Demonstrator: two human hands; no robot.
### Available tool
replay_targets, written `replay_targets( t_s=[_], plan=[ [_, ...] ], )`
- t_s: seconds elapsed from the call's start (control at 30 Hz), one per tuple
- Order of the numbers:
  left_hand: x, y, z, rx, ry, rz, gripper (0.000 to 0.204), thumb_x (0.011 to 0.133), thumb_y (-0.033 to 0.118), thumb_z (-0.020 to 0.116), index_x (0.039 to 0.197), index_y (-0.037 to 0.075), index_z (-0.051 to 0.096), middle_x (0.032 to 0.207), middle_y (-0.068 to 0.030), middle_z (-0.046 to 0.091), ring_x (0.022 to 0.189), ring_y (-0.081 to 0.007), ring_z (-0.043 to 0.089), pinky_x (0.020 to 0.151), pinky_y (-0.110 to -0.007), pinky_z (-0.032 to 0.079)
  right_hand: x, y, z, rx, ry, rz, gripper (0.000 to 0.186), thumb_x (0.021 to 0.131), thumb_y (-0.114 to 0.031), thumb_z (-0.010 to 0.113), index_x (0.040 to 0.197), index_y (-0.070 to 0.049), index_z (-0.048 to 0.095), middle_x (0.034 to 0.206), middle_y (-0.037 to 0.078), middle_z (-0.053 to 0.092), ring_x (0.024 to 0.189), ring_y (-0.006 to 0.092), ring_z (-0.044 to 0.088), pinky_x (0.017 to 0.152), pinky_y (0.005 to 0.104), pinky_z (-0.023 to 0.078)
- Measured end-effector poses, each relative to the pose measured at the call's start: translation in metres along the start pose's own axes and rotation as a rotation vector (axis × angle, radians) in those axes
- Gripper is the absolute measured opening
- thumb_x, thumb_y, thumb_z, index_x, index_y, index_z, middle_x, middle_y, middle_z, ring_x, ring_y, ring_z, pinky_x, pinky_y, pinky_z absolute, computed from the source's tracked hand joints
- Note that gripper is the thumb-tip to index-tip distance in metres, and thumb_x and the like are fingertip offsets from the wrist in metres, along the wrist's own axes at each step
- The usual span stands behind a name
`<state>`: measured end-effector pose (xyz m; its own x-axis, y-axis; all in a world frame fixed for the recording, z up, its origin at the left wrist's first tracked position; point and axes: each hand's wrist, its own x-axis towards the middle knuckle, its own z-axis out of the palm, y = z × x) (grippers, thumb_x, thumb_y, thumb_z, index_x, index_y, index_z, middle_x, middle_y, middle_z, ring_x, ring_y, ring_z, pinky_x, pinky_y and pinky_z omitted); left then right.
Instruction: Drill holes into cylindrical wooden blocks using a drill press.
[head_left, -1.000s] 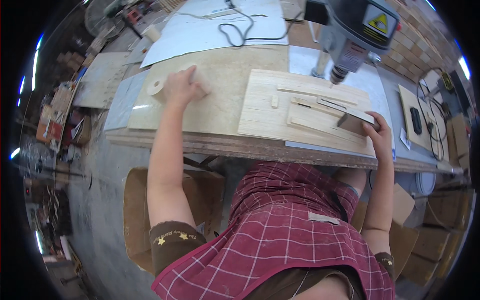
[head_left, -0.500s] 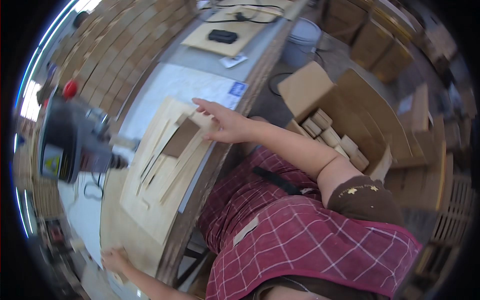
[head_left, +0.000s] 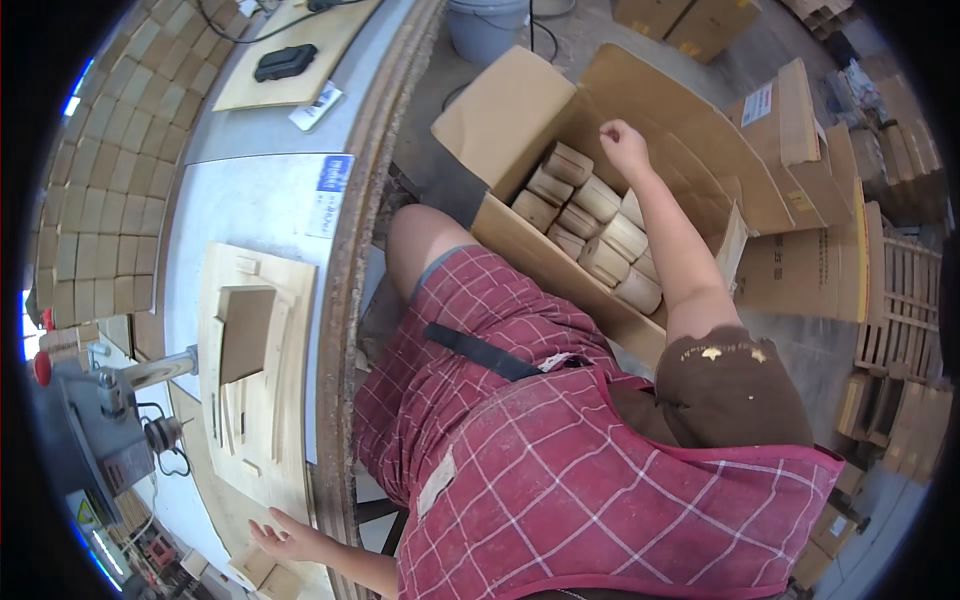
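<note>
The right hand (head_left: 625, 148) is at extended reach over the open cardboard box (head_left: 655, 95), its forearm passing above the box's right side and its fingers curled inward; whether they grip anything cannot be told. The left hand (head_left: 285, 540) has its fingers spread near the end of the pale board (head_left: 275, 488), its forearm crossing the worn workbench edge (head_left: 372, 170). The wooden blocks (head_left: 603, 262) lie inside the box, whose left flap (head_left: 505, 110) folds outward toward the bench, and the person's knee (head_left: 425, 235) occupies part of the gap between.

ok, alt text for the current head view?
A person's right hand, loosely curled, is above an open cardboard box of wooden blocks. The open left hand is over a table with a drill press.
</note>
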<state>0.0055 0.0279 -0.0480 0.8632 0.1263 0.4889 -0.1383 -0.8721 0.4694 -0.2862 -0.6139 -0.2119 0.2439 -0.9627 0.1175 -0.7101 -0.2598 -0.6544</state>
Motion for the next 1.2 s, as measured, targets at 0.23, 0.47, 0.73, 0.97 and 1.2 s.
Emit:
replay_targets(
  t_s=[0.23, 0.47, 0.73, 0.97, 1.2],
  plan=[
    [-0.013, 0.037, -0.002, 0.046, -0.051, -0.061, 0.042, 0.084, 0.023, 0.061, 0.122, 0.009, 0.05, 0.119, -0.0141, 0.045, 0.103, -0.0247, 0.048, 0.082, -0.036, 0.043, -0.083, 0.136, 0.016, -0.573, -0.597, 0.487, 0.028, 0.073, -0.02, 0.061, 0.098, -0.01, 0.064, 0.102, 0.015, 0.062, 0.097, 0.0283, 0.059, 0.083, 0.0368, 0.046],
    [-0.016, 0.079, -0.011, 0.009, -0.035, -0.02, 0.043, 0.085, 0.025, 0.06, 0.124, 0.011, 0.049, 0.118, -0.0151, 0.043, 0.107, -0.0243, 0.046, 0.082, -0.037, 0.044, -0.129, 0.16, 0.03, -0.619, -0.571, 0.627, 0.04, 0.078, -0.012, 0.049, 0.116, -0.004, 0.054, 0.122, 0.019, 0.051, 0.117, 0.0323, 0.045, 0.097, 0.0406, 0.037],
    [-0.01, 0.097, -0.014, 0.128, 0.013, 0.227, 0.044, 0.084, 0.026, 0.06, 0.122, 0.006, 0.05, 0.122, -0.0113, 0.046, 0.107, -0.0242, 0.046, 0.087, -0.036, 0.041, -0.116, 0.117, 0.064, -0.425, -0.42, 0.448, 0.044, 0.073, -0.006, 0.055, 0.116, -0.014, 0.053, 0.121, 0.016, 0.042, 0.114, 0.0355, 0.038, 0.095, 0.0416, 0.038],
    [0.008, 0.062, -0.029, 0.168, 0.044, 0.101, 0.041, 0.085, 0.022, 0.06, 0.121, 0.005, 0.05, 0.111, -0.0121, 0.048, 0.099, -0.0206, 0.046, 0.082, -0.033, 0.043, -0.03, 0.087, 0.091, -0.332, -0.294, 0.397, 0.045, 0.074, -0.011, 0.058, 0.117, -0.009, 0.049, 0.125, 0.014, 0.041, 0.117, 0.0337, 0.037, 0.095, 0.0407, 0.039],
    [-0.007, -0.043, -0.057, -0.007, 0.105, -0.288, 0.039, 0.079, 0.011, 0.062, 0.115, 0.0, 0.052, 0.101, -0.0134, 0.055, 0.083, -0.0171, 0.049, 0.082, -0.029, 0.041, 0.002, 0.085, 0.122, -0.672, -0.492, 0.004, 0.044, 0.085, -0.025, 0.049, 0.128, -0.025, 0.042, 0.132, 0.009, 0.036, 0.123, 0.0266, 0.033, 0.094, 0.0463, 0.038]
  ],
)
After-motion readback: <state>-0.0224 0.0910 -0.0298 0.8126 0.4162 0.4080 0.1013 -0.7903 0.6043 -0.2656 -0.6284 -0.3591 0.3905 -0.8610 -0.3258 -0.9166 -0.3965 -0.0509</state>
